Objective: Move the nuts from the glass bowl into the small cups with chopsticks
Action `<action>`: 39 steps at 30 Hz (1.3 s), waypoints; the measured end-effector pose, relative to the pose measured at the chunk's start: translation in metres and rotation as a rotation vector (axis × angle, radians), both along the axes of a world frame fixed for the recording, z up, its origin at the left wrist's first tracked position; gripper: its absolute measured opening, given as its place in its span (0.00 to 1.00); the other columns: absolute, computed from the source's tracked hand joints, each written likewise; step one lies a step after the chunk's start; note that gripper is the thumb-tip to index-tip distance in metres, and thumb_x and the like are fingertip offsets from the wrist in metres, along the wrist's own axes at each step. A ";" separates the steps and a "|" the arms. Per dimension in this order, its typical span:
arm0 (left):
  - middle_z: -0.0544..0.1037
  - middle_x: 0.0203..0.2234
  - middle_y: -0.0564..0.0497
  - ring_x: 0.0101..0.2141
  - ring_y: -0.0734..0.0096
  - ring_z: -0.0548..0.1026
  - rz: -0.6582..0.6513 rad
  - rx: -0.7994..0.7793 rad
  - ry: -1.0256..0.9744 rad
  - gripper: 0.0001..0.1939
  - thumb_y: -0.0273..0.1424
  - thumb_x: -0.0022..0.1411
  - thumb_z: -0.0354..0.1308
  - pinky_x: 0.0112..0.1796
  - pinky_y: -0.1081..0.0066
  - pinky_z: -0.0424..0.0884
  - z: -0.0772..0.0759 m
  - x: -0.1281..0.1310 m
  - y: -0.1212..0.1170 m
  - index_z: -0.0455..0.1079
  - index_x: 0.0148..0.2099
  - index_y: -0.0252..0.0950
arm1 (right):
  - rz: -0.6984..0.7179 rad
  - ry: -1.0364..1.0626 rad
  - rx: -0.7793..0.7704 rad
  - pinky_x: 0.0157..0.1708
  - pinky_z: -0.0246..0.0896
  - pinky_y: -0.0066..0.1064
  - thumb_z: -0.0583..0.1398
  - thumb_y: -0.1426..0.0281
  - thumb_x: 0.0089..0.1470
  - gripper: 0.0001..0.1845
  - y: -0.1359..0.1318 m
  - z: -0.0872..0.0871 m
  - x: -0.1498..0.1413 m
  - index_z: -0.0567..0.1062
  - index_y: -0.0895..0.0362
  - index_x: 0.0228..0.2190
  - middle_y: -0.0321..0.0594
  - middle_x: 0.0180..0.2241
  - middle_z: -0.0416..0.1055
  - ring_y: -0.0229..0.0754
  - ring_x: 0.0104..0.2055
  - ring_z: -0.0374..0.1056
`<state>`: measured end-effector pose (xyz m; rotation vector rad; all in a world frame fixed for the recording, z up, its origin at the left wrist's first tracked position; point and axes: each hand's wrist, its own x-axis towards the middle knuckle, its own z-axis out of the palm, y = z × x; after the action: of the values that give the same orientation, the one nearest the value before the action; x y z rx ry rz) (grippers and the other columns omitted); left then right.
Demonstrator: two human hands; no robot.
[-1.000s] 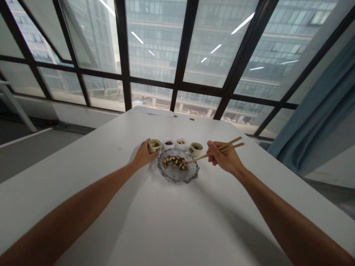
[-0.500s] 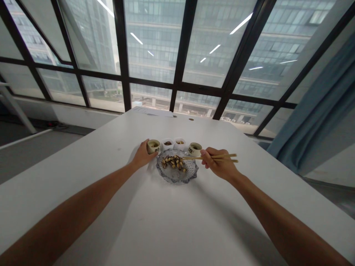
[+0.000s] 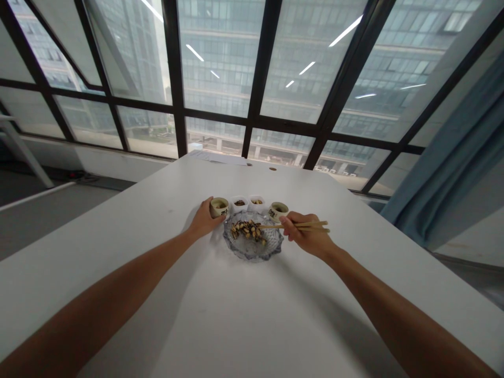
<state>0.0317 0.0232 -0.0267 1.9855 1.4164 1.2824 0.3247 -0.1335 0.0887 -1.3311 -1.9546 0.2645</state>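
Observation:
My left hand (image 3: pixel 203 218) is wrapped round the left side of a small cream cup (image 3: pixel 219 208) with dark lettering. In my right hand (image 3: pixel 305 231) is a pair of wooden chopsticks (image 3: pixel 313 226), their tips reaching into a clear glass bowl (image 3: pixel 254 256) with a scalloped rim. A heap of mixed seeds and nuts (image 3: pixel 248 231) lies in the bowl, mostly at its left and middle; the chopstick tips are at its right edge. Whether they pinch a piece is too small to tell. A second cream cup (image 3: pixel 279 210) stands just beyond my right fingers.
Two small white dishes (image 3: pixel 239 203) with bits of food stand between the cups, behind the bowl. Papers (image 3: pixel 216 158) lie at the far end of the white table (image 3: pixel 236 315). Beyond are dark-framed windows, with a blue curtain (image 3: pixel 444 157) on the right.
My right hand has moved slightly left with the chopsticks, toward the heap. My left hand stays on the cup. The view has shifted a little.

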 end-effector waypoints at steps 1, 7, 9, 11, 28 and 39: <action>0.71 0.61 0.34 0.61 0.51 0.70 -0.003 0.004 -0.002 0.43 0.37 0.50 0.71 0.61 0.54 0.65 0.000 0.000 0.000 0.61 0.65 0.33 | -0.006 0.013 -0.004 0.19 0.62 0.29 0.53 0.42 0.63 0.31 0.000 0.000 0.000 0.70 0.53 0.21 0.38 0.17 0.73 0.40 0.17 0.69; 0.71 0.61 0.36 0.61 0.52 0.70 -0.013 0.000 -0.024 0.43 0.36 0.50 0.72 0.60 0.54 0.67 -0.002 0.000 0.002 0.61 0.65 0.34 | -0.058 0.090 -0.025 0.17 0.63 0.28 0.53 0.41 0.62 0.33 0.003 -0.005 0.002 0.72 0.54 0.21 0.40 0.18 0.74 0.41 0.18 0.71; 0.71 0.61 0.36 0.60 0.52 0.70 -0.012 0.001 -0.025 0.43 0.36 0.50 0.72 0.60 0.54 0.67 -0.002 0.000 0.001 0.61 0.65 0.34 | -0.066 0.104 -0.030 0.17 0.64 0.28 0.54 0.40 0.62 0.33 0.005 -0.007 0.002 0.72 0.54 0.21 0.40 0.18 0.74 0.41 0.18 0.71; 0.71 0.61 0.36 0.60 0.51 0.70 -0.007 0.007 -0.023 0.42 0.36 0.50 0.72 0.60 0.53 0.67 -0.001 0.000 0.000 0.61 0.65 0.34 | -0.073 0.115 -0.030 0.17 0.64 0.28 0.53 0.39 0.61 0.34 0.007 -0.008 0.002 0.72 0.54 0.21 0.40 0.18 0.74 0.41 0.18 0.71; 0.70 0.61 0.33 0.61 0.51 0.70 0.000 -0.020 -0.007 0.42 0.37 0.51 0.71 0.61 0.55 0.66 0.002 0.001 -0.001 0.61 0.65 0.31 | -0.075 0.007 -0.013 0.17 0.60 0.28 0.53 0.42 0.63 0.32 -0.004 0.002 0.000 0.70 0.53 0.21 0.38 0.16 0.71 0.39 0.16 0.68; 0.70 0.61 0.34 0.61 0.50 0.70 -0.004 0.008 0.002 0.42 0.36 0.51 0.71 0.61 0.53 0.66 0.001 0.001 0.000 0.61 0.65 0.32 | 0.110 -0.352 0.060 0.22 0.49 0.30 0.45 0.51 0.70 0.30 -0.018 0.005 -0.024 0.63 0.53 0.21 0.36 0.17 0.63 0.36 0.18 0.58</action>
<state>0.0328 0.0230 -0.0252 1.9942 1.4098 1.2874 0.3003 -0.1519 0.0932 -1.3001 -2.3129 0.0228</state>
